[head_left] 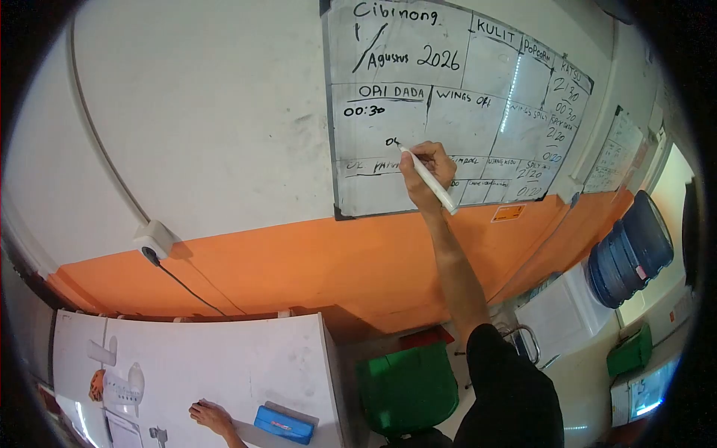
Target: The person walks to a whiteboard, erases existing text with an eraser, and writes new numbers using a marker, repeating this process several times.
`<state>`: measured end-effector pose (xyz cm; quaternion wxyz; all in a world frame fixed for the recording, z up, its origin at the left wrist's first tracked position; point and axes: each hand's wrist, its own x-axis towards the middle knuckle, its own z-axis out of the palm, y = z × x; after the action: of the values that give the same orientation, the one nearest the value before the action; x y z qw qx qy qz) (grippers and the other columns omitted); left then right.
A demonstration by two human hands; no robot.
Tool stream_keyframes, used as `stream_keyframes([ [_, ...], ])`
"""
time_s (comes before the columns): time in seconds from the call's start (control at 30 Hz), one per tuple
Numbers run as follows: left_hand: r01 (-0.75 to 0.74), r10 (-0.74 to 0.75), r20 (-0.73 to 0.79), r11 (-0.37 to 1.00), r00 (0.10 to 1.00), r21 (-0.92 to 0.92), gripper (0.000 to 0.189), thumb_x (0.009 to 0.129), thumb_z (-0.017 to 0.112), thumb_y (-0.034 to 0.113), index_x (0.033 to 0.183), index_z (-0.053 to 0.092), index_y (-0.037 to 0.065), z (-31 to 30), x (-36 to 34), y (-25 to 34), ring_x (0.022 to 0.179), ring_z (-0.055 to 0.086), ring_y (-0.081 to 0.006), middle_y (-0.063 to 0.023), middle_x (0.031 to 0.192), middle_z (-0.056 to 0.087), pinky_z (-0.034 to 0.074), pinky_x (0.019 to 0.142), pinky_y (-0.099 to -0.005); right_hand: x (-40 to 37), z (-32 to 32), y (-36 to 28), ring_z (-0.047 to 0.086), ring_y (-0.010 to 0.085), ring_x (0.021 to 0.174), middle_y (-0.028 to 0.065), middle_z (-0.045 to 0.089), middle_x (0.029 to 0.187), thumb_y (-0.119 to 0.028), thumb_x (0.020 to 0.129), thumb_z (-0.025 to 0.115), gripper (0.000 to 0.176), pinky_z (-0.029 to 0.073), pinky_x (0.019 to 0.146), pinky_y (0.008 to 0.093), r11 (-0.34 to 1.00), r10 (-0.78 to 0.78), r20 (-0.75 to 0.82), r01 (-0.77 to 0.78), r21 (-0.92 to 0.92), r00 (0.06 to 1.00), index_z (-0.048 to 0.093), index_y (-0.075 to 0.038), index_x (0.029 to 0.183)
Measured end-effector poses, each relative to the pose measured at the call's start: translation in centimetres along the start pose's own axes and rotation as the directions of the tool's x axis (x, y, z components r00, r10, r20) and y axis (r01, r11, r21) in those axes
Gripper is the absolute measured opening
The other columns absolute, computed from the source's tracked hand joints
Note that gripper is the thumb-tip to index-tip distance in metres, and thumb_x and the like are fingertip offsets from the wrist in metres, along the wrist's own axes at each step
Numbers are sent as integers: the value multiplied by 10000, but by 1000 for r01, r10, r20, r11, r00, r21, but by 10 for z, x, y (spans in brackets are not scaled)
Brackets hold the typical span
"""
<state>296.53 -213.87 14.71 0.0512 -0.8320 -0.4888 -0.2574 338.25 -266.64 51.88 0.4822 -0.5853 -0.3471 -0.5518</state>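
My right hand [429, 173] holds a white marker [429, 179], its tip touching the whiteboard [463, 112] just right of small dark marks that look like "04". Handwriting covers parts of the board, with "OPI DADA" and "00:30" above the tip. Lower left, my left hand [212, 417] rests on the white surface [224, 358] with its fingers bent; what they hold, if anything, is too small to make out. A blue pouch [284, 425] lies to the right of that hand.
A wall socket [154, 239] with a plugged cable sits left of the board. Below are a green chair or container [407, 388] and a red object [426, 337]. A large blue water bottle [631, 250] stands at the right, near another green object [629, 351].
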Motion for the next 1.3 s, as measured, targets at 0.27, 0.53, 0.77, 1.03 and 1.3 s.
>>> stream_keyframes([
  [0.27,-2,2,5,1000,1000,3,222,1007,425,186,971,474,-28,-7,-2,5,999,503,-377,-206,1042,478,470,815,-507,-5,0,-2,606,78,542,66,623,624,-4,826,693,141,468,488,201,996,27,-70,-21,84,997,552,1,825],
  [0.53,6,-6,8,999,1000,44,228,1006,435,191,983,481,-31,-3,1,3,1005,509,-359,-197,1051,489,482,823,-480,-4,-3,-5,568,57,550,52,610,639,3,843,672,128,443,485,200,995,58,-101,-50,81,993,545,13,840],
  [0.77,-16,14,29,996,999,82,223,1005,426,177,984,489,-36,-7,2,6,1002,509,-353,-194,1044,492,487,823,-474,-5,-7,-2,553,59,564,61,597,671,4,847,661,129,437,502,197,972,132,-154,-98,213,979,533,13,855],
  [1.03,13,-13,11,999,1000,48,256,1034,374,204,961,473,-21,-4,-3,5,982,491,-350,-190,1018,468,456,798,-481,-7,-6,8,585,61,533,47,611,632,-11,805,713,174,440,458,190,996,80,-181,-73,45,980,540,-12,827],
  [1.3,-13,13,-11,1000,1000,29,252,1029,378,196,958,470,-28,-1,-2,2,970,491,-356,-195,1014,469,450,801,-493,-4,-10,-7,515,55,589,47,570,693,46,826,653,140,425,536,203,990,78,-87,-67,121,993,520,4,841],
])
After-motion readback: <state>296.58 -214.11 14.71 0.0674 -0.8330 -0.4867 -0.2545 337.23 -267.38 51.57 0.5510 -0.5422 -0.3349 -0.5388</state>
